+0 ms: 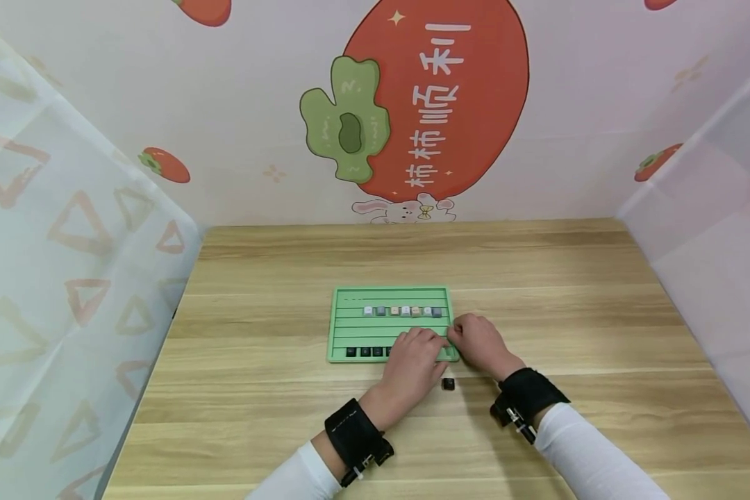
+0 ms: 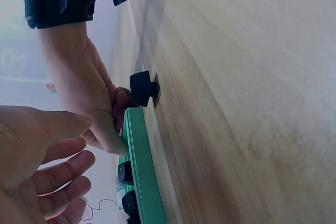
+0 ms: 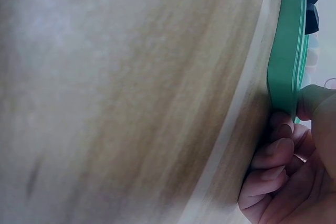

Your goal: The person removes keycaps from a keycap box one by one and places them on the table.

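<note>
In the head view, the right hand [image 1: 480,345] is gripping the green tray [image 1: 350,332] at its right side, towards the front corner, while the left hand [image 1: 412,364] is hanging over the tray's front right part. The tray is lying flat on the wooden tabletop [image 1: 256,312], and black pieces [image 1: 365,352] are standing in a row along its front, the row running in under the left hand. A loose black piece [image 1: 448,384] is lying on the tabletop just in front of the tray — close enough, I judge, for a dragging hand to knock it, so lifting clear would be wiser. Farther back, pale and grey pieces [image 1: 405,312] are forming another row.

In the left wrist view, the left hand is curving loosely, holding nothing that shows; coming down from above with the fingertips would probably spare the neighbouring black pieces a nudge.

In the right wrist view, the right hand is pinching the tray's edge between thumb and curled fingers — a light, level hold should serve best, since tilting could send the pieces sliding.
</note>
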`<action>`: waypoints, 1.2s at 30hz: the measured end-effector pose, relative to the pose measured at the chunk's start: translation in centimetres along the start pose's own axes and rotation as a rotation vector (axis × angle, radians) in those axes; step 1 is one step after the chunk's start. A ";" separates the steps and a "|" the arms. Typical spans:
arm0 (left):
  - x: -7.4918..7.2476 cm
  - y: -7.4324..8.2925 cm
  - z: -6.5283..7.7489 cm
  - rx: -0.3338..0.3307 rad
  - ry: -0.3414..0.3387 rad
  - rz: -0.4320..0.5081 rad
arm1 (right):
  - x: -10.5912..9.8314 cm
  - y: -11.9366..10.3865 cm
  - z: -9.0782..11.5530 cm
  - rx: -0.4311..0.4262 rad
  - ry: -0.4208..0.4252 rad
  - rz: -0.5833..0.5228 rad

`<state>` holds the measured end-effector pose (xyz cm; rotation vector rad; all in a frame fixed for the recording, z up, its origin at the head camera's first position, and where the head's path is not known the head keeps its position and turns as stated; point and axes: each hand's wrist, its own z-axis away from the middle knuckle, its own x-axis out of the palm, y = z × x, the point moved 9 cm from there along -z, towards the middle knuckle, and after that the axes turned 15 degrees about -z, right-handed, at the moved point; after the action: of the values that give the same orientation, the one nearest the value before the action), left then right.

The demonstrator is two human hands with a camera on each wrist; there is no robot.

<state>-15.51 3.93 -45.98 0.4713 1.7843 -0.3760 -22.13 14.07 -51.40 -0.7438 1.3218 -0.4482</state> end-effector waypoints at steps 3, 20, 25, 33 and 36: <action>0.0 -0.3 -0.1 -0.010 0.001 -0.006 | 0.0 0.1 -0.1 0.007 -0.005 -0.002; 1.5 -1.3 0.1 -0.053 -0.094 -0.067 | 0.3 0.4 -0.1 0.025 -0.015 -0.006; 1.7 -1.3 0.0 -0.047 -0.092 -0.084 | 0.1 0.3 -0.2 0.014 -0.003 0.000; 1.8 -1.5 -0.1 -0.045 -0.090 -0.113 | 0.2 0.5 -0.2 0.030 -0.009 0.003; 1.9 -1.5 -0.1 -0.041 -0.107 -0.132 | 0.3 0.6 -0.2 0.029 -0.009 -0.002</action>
<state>-16.76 2.95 -47.78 0.3002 1.7206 -0.4475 -22.30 14.24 -52.01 -0.7226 1.3038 -0.4641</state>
